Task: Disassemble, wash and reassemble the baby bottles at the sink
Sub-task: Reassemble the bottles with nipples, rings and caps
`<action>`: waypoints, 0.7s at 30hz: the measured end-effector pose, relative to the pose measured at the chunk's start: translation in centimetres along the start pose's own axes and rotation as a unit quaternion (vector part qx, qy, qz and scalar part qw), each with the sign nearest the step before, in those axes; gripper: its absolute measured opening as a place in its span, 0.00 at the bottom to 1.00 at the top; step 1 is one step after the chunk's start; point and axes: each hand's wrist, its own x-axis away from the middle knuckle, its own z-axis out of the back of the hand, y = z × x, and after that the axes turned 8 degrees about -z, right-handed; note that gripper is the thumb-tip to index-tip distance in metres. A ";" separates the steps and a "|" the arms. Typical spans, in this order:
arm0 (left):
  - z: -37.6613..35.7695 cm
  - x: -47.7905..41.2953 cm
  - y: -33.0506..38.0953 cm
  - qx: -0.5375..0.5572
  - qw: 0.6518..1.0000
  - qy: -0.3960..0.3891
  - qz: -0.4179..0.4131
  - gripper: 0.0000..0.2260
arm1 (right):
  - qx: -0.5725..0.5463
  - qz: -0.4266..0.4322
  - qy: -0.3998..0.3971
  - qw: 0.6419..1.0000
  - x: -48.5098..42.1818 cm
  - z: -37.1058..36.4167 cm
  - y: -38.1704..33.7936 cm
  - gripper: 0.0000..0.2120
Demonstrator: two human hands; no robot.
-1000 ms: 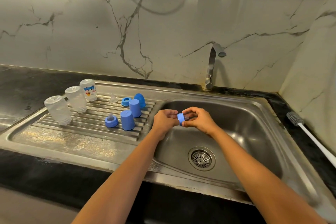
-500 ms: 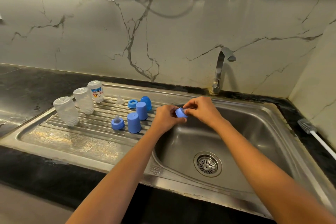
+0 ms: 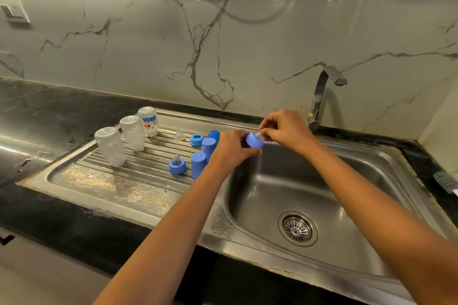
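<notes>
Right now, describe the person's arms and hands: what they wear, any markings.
Both arms are bare: the left forearm and right forearm show no sleeve down to the frame's bottom edge. The left hand and right hand wear no gloves. No watch or bracelet sits at either wrist, no ring shows on the visible fingers, and no markings are visible.

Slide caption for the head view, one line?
Left hand grips a blue plastic collar ring, right hand pinches its clear teat, over the stainless steel sink.
</notes>
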 end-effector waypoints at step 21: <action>11.0 -1.7 -13.2 0.142 0.952 0.183 0.200 0.14 | 0.034 0.066 -0.191 0.979 -9.5 -9.9 -12.0 0.07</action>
